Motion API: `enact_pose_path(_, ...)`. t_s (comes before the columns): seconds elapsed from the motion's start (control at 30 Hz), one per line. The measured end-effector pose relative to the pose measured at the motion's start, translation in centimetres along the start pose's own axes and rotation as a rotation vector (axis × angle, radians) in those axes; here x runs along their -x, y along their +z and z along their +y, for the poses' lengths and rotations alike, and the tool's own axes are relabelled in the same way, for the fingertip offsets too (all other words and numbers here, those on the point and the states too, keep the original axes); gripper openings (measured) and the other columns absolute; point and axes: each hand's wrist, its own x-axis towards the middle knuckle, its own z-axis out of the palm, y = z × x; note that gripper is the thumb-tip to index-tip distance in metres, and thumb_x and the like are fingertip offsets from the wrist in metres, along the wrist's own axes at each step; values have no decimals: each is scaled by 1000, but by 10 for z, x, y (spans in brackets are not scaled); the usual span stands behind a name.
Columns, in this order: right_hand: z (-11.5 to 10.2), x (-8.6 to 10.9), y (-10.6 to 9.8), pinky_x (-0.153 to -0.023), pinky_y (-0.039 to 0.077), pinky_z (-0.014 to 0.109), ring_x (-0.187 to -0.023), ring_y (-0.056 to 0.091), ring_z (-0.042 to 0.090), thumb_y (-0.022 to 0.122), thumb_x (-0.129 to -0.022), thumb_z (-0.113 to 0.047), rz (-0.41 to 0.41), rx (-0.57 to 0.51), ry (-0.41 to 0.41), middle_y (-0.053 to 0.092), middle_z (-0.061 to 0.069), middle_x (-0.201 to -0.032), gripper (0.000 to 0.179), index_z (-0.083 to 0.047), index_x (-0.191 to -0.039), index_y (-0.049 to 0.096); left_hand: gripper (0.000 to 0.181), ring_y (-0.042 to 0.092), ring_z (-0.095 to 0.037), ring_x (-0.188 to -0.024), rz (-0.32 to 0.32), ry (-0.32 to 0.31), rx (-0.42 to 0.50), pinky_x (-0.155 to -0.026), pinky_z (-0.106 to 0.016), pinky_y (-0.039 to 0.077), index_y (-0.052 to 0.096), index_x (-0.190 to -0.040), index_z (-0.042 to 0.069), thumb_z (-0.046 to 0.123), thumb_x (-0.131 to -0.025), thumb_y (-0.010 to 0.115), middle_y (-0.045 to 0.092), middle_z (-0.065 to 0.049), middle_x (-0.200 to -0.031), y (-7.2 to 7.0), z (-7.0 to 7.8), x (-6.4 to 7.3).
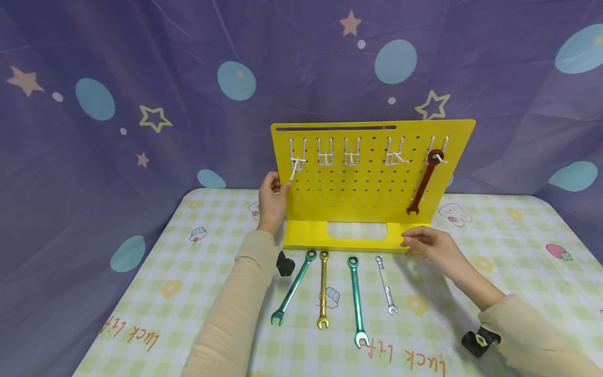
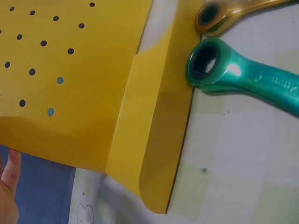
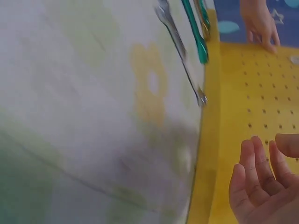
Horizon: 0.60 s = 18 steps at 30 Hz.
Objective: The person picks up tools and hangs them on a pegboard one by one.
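A yellow pegboard [image 1: 353, 209] stands upright on its flat base. My left hand [image 1: 272, 201] grips its left edge, the thumb at the front face and the other fingers partly hidden. Over the base's right front corner hovers my right hand [image 1: 435, 250], fingers loosely bent and holding nothing. A dark red wrench [image 1: 424, 184] hangs by its ring end from the rightmost white hook. In front of the base lie a green wrench [image 1: 294, 288], a gold wrench [image 1: 323, 290], a second green wrench [image 1: 357, 303] and a smaller silver wrench [image 1: 386, 285].
Several white hooks [image 1: 351, 157] stick out along the board's upper part. A checked tablecloth [image 1: 179, 324] covers the table. Behind it hangs a purple curtain [image 1: 155, 47] with stars and blue ovals.
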Motion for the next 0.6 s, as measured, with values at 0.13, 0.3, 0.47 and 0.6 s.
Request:
enact_pose_path(0.13,0,5,13,-64,53,31,-81,67,22,61,-100,-16,-14,2,-1,72,17,-95,32,9,-119,60,20,54,-28,-94,2,0,1,-83,-37,45,57,-110,4,14,-95,66,56,-12,-99,0,0,0)
enact_pose_path(0.3,2,9,23,-66,52,28,-78,66,24,63,-98,-14,-27,19,-6,71,14,-90,28,8,-115,63,19,54,-27,-94,4,-5,-1,-83,-36,45,57,-109,5,14,-95,66,55,-11,-99,-1,0,0)
enact_pose_path(0.47,6,13,31,-65,50,26,-76,65,20,68,-95,-15,-54,109,-29,70,9,-90,25,5,-111,66,19,53,-26,-95,-2,-9,1,-84,-36,45,57,-109,6,15,-95,66,54,-10,-99,-1,0,0)
enact_pose_path(0.6,8,17,36,-64,51,27,-76,62,17,74,-89,-18,-93,197,-37,68,3,-87,27,1,-108,67,19,52,-25,-94,-5,-4,8,-84,-36,44,57,-110,6,15,-96,66,54,-10,-99,-1,-1,1)
